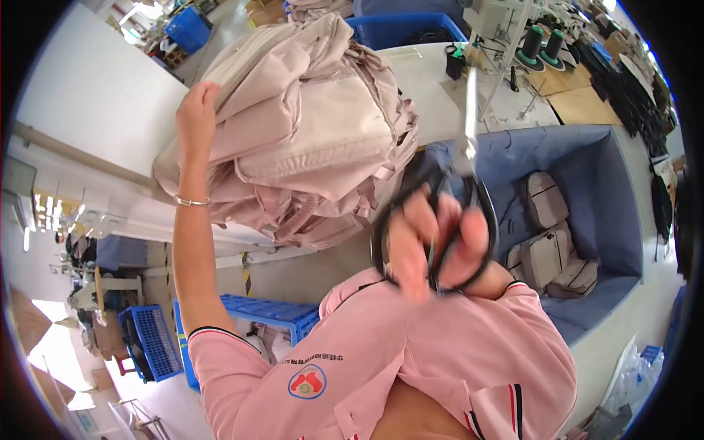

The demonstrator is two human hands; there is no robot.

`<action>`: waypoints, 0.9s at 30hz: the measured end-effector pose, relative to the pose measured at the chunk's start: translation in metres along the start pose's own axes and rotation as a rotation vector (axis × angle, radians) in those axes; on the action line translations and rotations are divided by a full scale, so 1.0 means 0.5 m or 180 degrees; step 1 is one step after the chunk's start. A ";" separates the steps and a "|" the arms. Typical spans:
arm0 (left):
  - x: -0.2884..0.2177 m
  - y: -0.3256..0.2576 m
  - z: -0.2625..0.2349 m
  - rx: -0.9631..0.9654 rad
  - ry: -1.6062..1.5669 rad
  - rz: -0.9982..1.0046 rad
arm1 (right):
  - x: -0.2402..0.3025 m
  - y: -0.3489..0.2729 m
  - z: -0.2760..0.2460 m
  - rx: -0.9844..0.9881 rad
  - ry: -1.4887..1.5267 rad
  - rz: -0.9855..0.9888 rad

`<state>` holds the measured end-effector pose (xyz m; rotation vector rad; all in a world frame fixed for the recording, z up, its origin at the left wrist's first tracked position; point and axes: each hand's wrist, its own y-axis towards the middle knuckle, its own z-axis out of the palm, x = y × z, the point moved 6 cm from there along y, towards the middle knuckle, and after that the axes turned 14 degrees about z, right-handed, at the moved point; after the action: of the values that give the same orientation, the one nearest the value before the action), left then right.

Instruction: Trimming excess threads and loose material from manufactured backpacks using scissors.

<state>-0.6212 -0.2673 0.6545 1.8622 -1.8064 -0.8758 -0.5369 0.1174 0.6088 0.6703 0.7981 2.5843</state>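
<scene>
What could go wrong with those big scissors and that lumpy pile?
The scissors in the right hand have a bare metal blade, so they might nick the beige fabric pile or poke someone. The pile looks loosely heaped, so it could perhaps slump if the left hand moves away.

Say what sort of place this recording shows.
Probably a sewing workshop, perhaps for bags: cones of black thread stand upright, sewn beige fabric lies heaped, and a blue bin holds pouch-like pieces.
</scene>
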 end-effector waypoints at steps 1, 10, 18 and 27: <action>-0.021 -0.007 0.011 0.0314 -0.0128 0.0187 | 0.012 -0.015 -0.038 -0.0562 0.0054 -0.0043; -0.002 -0.009 0.025 0.0311 0.1164 0.0716 | 0.041 -0.102 -0.159 -0.2024 -0.0350 0.0340; -0.214 -0.090 -0.232 -0.0297 0.0630 0.0997 | 0.107 -0.231 -0.201 -0.2923 -0.1326 -0.0047; -0.347 -0.483 -0.145 -0.0007 -0.0105 0.0675 | 0.018 -0.131 -0.194 -0.3185 -0.1998 -0.0128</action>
<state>-0.3887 -0.0856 0.5722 1.6260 -1.9780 -0.8340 -0.5834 0.1307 0.5020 0.9752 -0.6300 2.1086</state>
